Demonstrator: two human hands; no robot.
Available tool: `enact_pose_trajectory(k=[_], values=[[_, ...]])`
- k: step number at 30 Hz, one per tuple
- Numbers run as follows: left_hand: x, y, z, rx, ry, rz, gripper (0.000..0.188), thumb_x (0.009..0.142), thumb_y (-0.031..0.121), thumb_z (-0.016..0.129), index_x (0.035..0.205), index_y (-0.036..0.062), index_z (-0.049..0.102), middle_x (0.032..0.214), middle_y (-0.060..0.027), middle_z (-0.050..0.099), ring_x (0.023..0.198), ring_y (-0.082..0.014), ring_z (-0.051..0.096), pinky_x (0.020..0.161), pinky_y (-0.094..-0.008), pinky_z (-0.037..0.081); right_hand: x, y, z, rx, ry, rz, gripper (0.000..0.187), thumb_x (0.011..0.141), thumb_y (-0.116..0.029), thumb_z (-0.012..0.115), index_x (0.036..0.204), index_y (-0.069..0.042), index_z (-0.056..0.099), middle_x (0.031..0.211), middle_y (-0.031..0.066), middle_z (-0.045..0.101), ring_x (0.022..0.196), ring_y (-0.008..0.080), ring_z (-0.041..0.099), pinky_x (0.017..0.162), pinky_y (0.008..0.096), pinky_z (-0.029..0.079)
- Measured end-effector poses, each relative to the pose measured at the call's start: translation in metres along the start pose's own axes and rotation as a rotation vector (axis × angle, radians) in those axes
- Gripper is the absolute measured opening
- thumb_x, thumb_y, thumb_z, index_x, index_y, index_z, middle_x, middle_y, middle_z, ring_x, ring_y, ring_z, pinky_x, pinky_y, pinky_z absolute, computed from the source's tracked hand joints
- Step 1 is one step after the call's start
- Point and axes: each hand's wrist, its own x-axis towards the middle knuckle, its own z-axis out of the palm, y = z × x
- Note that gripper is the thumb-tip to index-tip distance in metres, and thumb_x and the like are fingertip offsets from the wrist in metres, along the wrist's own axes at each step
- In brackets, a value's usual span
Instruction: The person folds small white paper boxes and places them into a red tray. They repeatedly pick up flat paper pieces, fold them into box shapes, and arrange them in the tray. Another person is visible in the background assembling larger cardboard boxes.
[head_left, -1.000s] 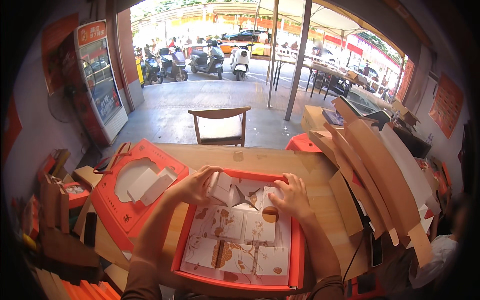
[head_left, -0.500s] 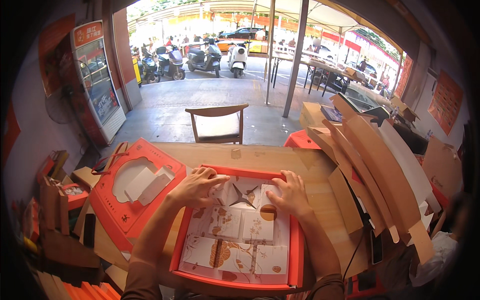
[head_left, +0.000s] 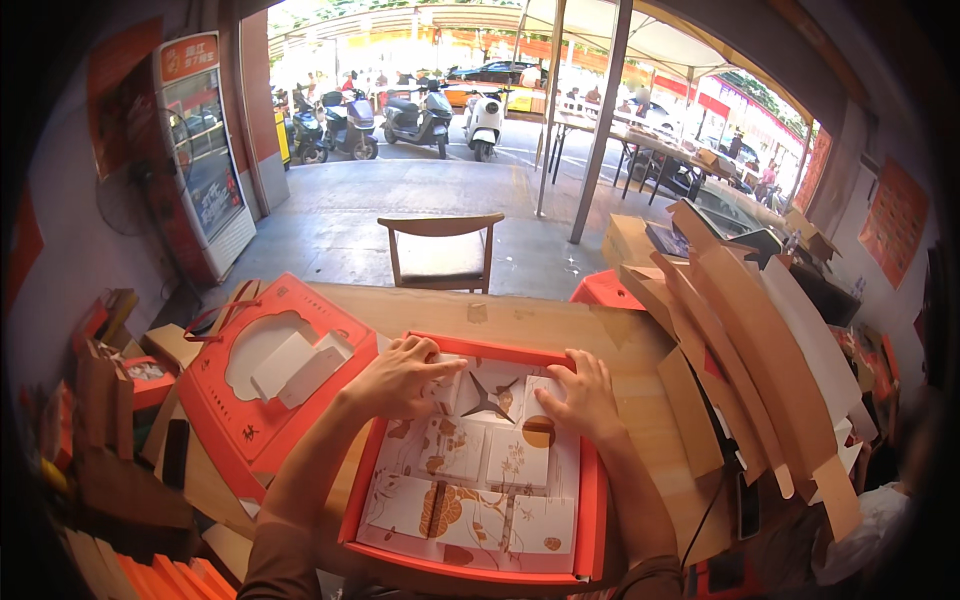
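Note:
A shallow red box point(head_left: 597, 505) sits on the table before me. Small white boxes point(head_left: 518, 458) printed with brown and gold patterns fill it in rows. Between those at the far end, a dark star-shaped gap point(head_left: 488, 402) shows. At the far left corner my left hand point(head_left: 402, 378) has its bent fingers around a small white box point(head_left: 449, 384), covering part of it. My right hand point(head_left: 583, 393) is open at the far right corner, fingers spread over the rim and thumb against another small white box point(head_left: 538, 412). The undersides of both hands are hidden.
Left of the box lies a red lid point(head_left: 265, 425) with a cut-out window and a white folded carton point(head_left: 300, 370) on it. Stacked brown cardboard pieces point(head_left: 735, 360) lean at the right. Beyond the wooden table point(head_left: 540, 318) stands a chair point(head_left: 440, 250).
My view has turned slightly left, so the background sits farther right. Both hands remain at the far corners of the red box, with hardly any shift.

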Motion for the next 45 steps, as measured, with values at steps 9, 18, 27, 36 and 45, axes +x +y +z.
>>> enact_pose_trajectory(k=[9,18,27,36,45], values=[[-0.001,0.005,0.000,-0.026,0.075,0.033,0.070,0.074,0.019,0.081,0.143,0.0211,0.070,0.121,-0.0120,0.059,0.123,-0.0313,0.055,0.109,-0.0446,0.046,0.000,-0.001,0.001,-0.009,0.001,-0.009,0.054,0.090,-0.049,0.073,0.125,-0.008,0.076,0.150,0.0233,0.054,0.147,0.0389,0.043,0.124,0.0599,0.027],[0.005,0.021,0.006,-0.303,0.212,0.033,0.036,0.090,0.016,0.069,0.125,0.0104,0.078,0.103,-0.0124,0.069,0.107,-0.0313,0.067,0.100,-0.0442,0.053,0.000,0.000,0.000,-0.019,-0.013,-0.009,0.054,0.090,-0.049,0.073,0.125,-0.008,0.076,0.148,0.0233,0.055,0.146,0.0386,0.043,0.123,0.0588,0.028],[0.005,0.008,0.019,-0.096,0.103,0.029,0.046,0.099,0.015,0.063,0.145,0.0056,0.063,0.131,-0.0165,0.064,0.127,-0.0338,0.060,0.109,-0.0448,0.050,0.000,-0.001,0.000,-0.035,-0.012,-0.006,0.054,0.090,-0.050,0.073,0.125,-0.009,0.076,0.149,0.0238,0.054,0.147,0.0402,0.042,0.123,0.0596,0.028],[-0.004,0.000,0.048,0.066,-0.034,-0.093,0.060,0.105,0.028,0.057,0.154,-0.0055,0.048,0.169,-0.0244,0.036,0.160,-0.0371,0.030,0.129,-0.0479,0.030,0.002,-0.001,0.003,-0.017,-0.022,0.003,0.054,0.090,-0.050,0.073,0.126,-0.009,0.076,0.150,0.0240,0.053,0.147,0.0405,0.042,0.124,0.0602,0.027],[-0.020,-0.006,-0.050,0.023,0.113,-0.415,0.041,0.095,0.015,0.061,0.134,0.0078,0.069,0.125,-0.0173,0.071,0.119,-0.0358,0.068,0.105,-0.0499,0.054,-0.005,-0.005,-0.008,-0.047,-0.009,0.011,0.051,0.090,-0.044,0.074,0.125,-0.007,0.075,0.149,0.0264,0.054,0.144,0.0415,0.044,0.123,0.0542,0.031]])
